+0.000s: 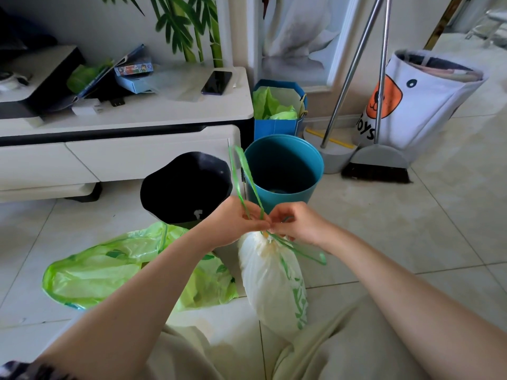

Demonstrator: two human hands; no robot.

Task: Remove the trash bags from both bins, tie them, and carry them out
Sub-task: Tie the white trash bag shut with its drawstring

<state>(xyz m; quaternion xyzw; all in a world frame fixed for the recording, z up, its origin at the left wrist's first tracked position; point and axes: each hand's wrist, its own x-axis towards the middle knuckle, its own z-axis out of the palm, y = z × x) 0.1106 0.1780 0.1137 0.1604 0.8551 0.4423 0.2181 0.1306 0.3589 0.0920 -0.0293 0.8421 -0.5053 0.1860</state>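
Note:
A white trash bag with green print hangs gathered at its neck in front of me. My left hand and my right hand meet at the neck, each pinching the green drawstring; one loop rises above the hands and another trails to the lower right. A green trash bag lies open and flat on the floor to the left. Behind the hands stand a black bin and a blue bin, both without bags.
A white TV cabinet with a phone and boxes stands at the left. A blue paper bag, a broom and dustpan and a white toy bag line the wall behind. Tiled floor stretches to the right.

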